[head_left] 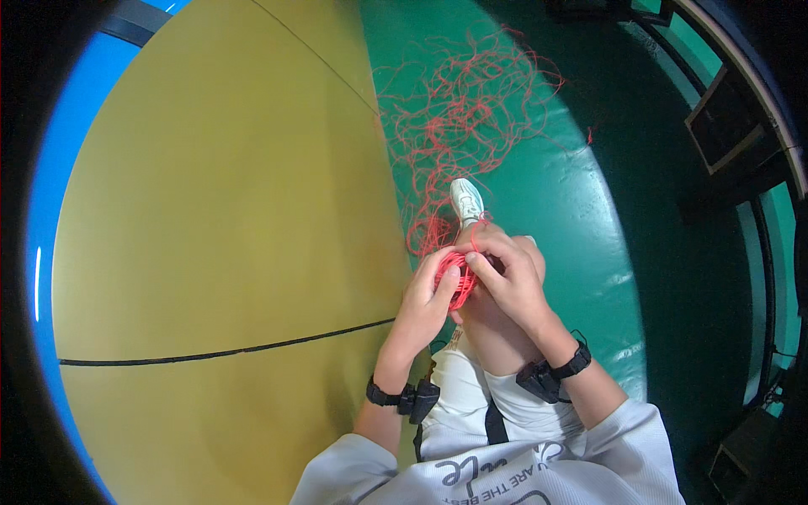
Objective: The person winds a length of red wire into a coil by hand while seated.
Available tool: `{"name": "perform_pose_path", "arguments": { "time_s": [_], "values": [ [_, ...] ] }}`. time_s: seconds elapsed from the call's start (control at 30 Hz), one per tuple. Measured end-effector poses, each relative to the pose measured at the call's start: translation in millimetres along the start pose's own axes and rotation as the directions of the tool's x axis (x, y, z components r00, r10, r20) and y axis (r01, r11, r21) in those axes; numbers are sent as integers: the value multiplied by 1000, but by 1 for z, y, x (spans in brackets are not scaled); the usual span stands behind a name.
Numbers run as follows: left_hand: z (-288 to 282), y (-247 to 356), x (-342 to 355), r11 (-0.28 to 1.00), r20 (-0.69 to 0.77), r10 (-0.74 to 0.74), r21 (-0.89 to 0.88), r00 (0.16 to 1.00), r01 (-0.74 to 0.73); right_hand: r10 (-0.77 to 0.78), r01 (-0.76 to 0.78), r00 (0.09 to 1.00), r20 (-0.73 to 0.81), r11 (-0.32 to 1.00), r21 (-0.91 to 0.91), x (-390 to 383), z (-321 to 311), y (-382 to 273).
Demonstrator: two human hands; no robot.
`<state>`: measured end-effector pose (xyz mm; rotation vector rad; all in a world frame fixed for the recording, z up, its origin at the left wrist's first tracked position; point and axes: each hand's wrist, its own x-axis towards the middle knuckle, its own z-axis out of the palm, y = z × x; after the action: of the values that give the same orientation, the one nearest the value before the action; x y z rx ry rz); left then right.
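Red cord, gathered into a rounded bundle (455, 290) of many strands, sat between the person's two hands, above a bent bare leg. The left hand (427, 299) was curled around the near left side of the bundle, its thumb laid over the strands and its fingers bent behind them, so it had a firm hold. The right hand (512, 278) was partly closed at the bundle's right edge, thumb and forefinger brought together on the cord there; how its other fingers gripped, hidden from above, could not be told. A strand looped up just beyond the right hand's fingers. Farther out, ahead of both hands, a loose tangle of red cord (471, 109) spread over the green floor (581, 252), a narrower trail of it running back toward the hands. One white shoe (467, 202) stood just beyond them, beside that trail. Left of the hands stretched a broad mustard-yellow surface (227, 210) crossed by black lines. Nearer than the hands, black straps with small boxes circled the left wrist (406, 397) and the right wrist (560, 376), over white shorts (459, 396).
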<state>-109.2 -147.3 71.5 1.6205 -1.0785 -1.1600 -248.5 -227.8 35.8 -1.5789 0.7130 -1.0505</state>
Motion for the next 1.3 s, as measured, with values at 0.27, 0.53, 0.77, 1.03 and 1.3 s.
{"name": "perform_pose_path", "arguments": {
  "time_s": [0.27, 0.53, 0.77, 1.03, 1.3],
  "values": [
    [-10, 14, -19, 896, 114, -212, -375, 971, 240, -135, 165, 979, 154, 965, -204, 14, 3, -14],
    [-34, -17, -32, 847, 105, -176, -491, 979, 205, 43, -32, 945, 324, 999, -39, 24, 34, -20],
    [-47, -52, -42, 816, 138, -142, -543, 980, 195, 149, -199, 822, 550, 980, 32, 33, 51, -12],
    [-49, -58, -44, 799, 143, -99, -578, 985, 165, 133, -116, 908, 398, 991, -67, 22, 66, -9],
    [-47, -58, -42, 768, 154, -66, -623, 986, 148, 81, -61, 955, 285, 995, -82, 21, 72, -9]
  ]
}}
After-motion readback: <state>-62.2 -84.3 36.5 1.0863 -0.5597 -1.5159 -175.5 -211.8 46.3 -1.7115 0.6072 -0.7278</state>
